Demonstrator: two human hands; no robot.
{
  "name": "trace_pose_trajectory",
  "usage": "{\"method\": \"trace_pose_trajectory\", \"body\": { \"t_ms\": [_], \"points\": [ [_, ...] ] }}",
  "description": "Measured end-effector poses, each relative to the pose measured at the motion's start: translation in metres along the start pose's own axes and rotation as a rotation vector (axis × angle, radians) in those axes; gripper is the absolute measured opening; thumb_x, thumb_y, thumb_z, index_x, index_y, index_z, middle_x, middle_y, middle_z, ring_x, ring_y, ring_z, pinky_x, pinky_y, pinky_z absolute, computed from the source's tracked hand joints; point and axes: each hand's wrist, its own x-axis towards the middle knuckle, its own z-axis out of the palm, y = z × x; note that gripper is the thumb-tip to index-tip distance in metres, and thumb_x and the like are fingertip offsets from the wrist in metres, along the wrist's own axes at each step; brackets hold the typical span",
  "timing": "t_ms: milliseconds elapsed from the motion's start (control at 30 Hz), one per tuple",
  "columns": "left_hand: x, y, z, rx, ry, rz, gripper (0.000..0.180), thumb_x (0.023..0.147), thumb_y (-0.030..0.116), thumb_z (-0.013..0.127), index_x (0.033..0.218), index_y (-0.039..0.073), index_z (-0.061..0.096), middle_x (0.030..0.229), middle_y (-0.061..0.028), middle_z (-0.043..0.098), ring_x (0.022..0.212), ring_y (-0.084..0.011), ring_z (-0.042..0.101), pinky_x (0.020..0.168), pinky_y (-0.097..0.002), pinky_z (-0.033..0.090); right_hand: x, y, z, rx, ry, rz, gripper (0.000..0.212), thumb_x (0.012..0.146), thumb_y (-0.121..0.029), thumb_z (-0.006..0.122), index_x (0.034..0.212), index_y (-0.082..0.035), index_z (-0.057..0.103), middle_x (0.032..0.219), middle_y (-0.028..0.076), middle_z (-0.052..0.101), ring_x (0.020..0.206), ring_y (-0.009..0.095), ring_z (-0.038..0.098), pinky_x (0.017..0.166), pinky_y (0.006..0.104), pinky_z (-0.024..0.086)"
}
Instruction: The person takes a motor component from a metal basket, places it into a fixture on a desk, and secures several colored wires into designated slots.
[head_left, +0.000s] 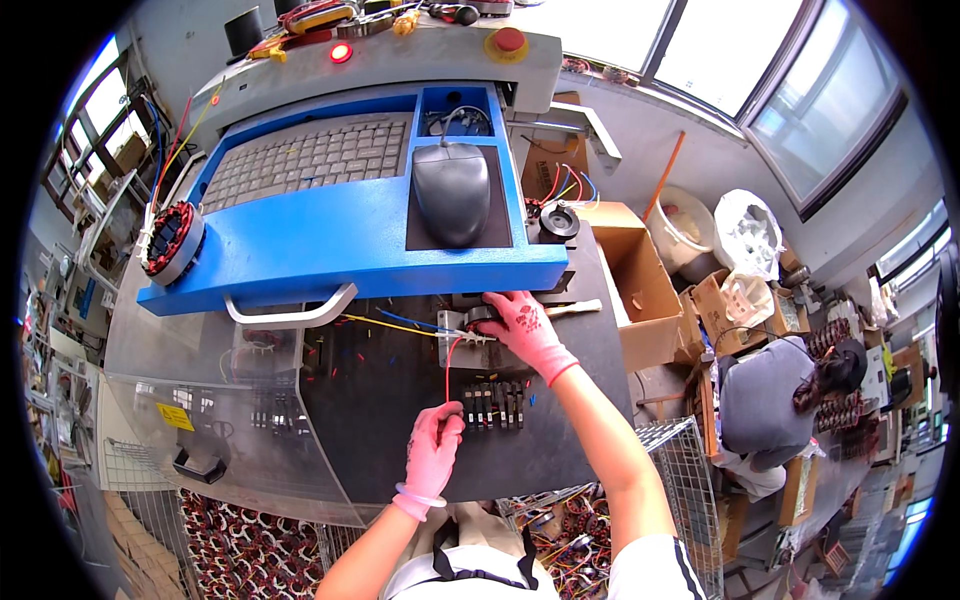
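Note:
Both of my hands wear pink gloves. My left hand pinches the lower part of a red wire, which runs up to a ring-shaped motor stator. My right hand is closed around that stator, just under the front edge of the blue keyboard tray; the tray and my fingers partly hide it. A yellow wire and a blue wire stretch leftward from the stator. Between my hands and the dark work surface's front edge sits a row of small black blocks.
On the tray are a keyboard, a mouse and another wired stator. A transparent cover stands at left. Wire baskets of stators are below. Cardboard boxes and a seated person are at right.

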Motion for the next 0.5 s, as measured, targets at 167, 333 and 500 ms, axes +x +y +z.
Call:
{"method": "trace_pose_trajectory", "body": {
  "t_ms": [167, 333, 500],
  "points": [
    [0.002, -0.002, -0.002, 0.201, 0.019, 0.058, 0.023, 0.094, 0.011, 0.058, 0.115, 0.002, 0.058, 0.102, -0.0049, 0.055, 0.080, -0.0109, 0.060, 0.073, -0.0243, 0.050, -0.008, -0.027, -0.021, 0.115, 0.157, 0.118, 0.032, 0.078, -0.025, 0.072, 0.104, -0.007, 0.065, 0.103, 0.013, 0.060, 0.100, 0.034, 0.057, 0.085, 0.0437, 0.048],
    [-0.001, 0.020, 0.008, 0.488, -0.068, 0.164, 0.024, 0.091, 0.011, 0.062, 0.113, 0.003, 0.059, 0.107, -0.0092, 0.054, 0.079, -0.0155, 0.061, 0.073, -0.0270, 0.051, -0.062, -0.074, 0.004, 0.864, -0.416, 0.580, 0.032, 0.088, -0.031, 0.065, 0.096, 0.000, 0.068, 0.082, 0.005, 0.066, 0.074, 0.014, 0.060, 0.069, 0.0352, 0.049],
    [-0.015, 0.024, 0.010, 0.822, -0.267, 0.189, 0.037, 0.089, 0.025, 0.062, 0.122, 0.008, 0.057, 0.099, -0.0126, 0.058, 0.078, -0.0254, 0.063, 0.070, -0.0347, 0.052, -0.059, -0.062, -0.001, 0.845, -0.466, 0.646, 0.026, 0.085, -0.026, 0.068, 0.091, -0.001, 0.069, 0.069, 0.001, 0.063, 0.063, 0.006, 0.055, 0.058, 0.0262, 0.046]
  ]
}}
